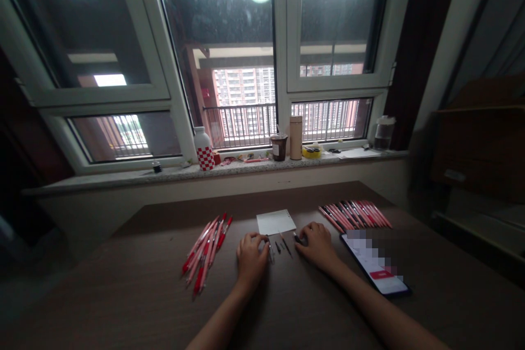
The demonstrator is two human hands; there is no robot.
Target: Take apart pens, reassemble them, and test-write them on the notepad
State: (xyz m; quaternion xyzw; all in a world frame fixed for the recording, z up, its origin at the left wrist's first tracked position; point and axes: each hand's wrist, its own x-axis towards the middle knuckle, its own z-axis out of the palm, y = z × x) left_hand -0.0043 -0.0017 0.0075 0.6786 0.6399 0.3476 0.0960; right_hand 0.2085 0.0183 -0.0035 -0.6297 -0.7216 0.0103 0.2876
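Observation:
My left hand (251, 258) is closed at the middle of the table, thumb and fingers curled round a clear pen barrel (271, 254). Across from it, my right hand (316, 244) is closed with a small dark pen part (298, 238) at its fingertips; the fingers hide most of it. Between the hands lie a pen refill (286, 246) with a dark end and a short black pen part (278, 248). Just beyond them rests a white sheet of notepaper (275, 222).
A loose pile of pink and red pens (207, 251) lies left on the brown table (139, 306). To the right are a neat row of pens (356, 214) and a phone (377, 268). A checked bottle (204, 150), cup (278, 147) and beige flask (296, 139) stand on the windowsill.

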